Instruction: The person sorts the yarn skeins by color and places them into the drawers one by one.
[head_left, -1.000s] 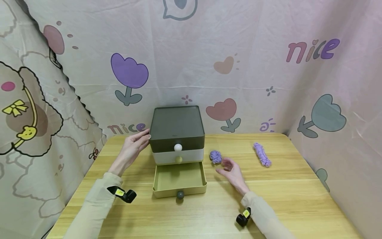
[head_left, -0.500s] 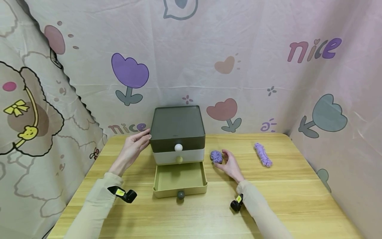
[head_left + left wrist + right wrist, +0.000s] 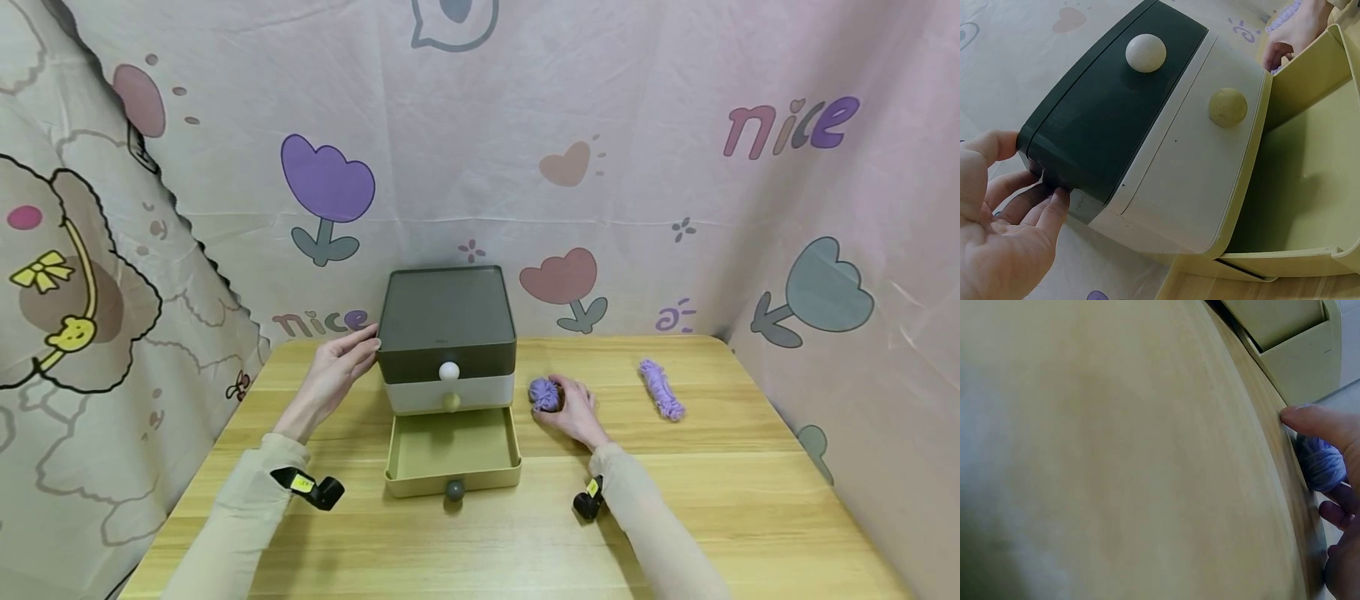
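Observation:
A small drawer unit (image 3: pixel 446 362) stands upright, dark green over white over yellow-green. Its bottom drawer (image 3: pixel 486 479) is pulled out, with nothing inside. My left hand (image 3: pixel 335 371) holds the unit's upper left front corner; in the left wrist view the thumb is at the top edge and the fingertips lie against the side. To the right of the unit, my right hand (image 3: pixel 576 413) has thumb and fingers around a purple ball of yarn (image 3: pixel 543 394) on the table. In the right wrist view, the yarn ball (image 3: pixel 1322 464) sits between thumb and fingers, partly hidden.
A purple twisted skein of yarn (image 3: pixel 662 389) lies farther right on the wooden table (image 3: pixel 712 500). Behind the table hangs a printed cloth (image 3: pixel 450 150), with more cloth at both sides. The open drawer juts forward between the hands.
My right hand has moved left to the ball of yarn, and its fingers have closed around it. The ball has barely moved. My left hand stays on the drawer unit.

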### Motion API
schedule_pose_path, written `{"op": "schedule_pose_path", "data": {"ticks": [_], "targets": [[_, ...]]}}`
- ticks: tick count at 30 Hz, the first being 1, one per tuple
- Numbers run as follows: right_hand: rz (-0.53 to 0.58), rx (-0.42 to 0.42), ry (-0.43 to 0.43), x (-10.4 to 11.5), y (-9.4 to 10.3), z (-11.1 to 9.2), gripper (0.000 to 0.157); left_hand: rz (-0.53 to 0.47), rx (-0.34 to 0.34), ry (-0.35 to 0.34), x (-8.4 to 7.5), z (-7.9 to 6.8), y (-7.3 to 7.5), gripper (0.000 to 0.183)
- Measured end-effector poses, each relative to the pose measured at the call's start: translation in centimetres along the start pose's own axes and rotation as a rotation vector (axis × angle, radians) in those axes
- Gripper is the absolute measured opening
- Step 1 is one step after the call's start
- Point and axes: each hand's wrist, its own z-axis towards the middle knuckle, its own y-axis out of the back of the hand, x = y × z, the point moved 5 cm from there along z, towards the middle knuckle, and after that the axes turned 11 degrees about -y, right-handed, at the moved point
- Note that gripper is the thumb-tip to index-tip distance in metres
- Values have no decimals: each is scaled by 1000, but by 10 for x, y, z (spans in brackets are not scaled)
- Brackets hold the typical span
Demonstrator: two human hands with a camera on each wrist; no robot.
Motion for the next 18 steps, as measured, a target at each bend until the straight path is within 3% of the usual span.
{"op": "schedule_pose_path", "data": {"ticks": [18], "targets": [[41, -26, 43, 4, 3, 0, 61, -3, 8, -4, -1, -1, 1, 58]]}}
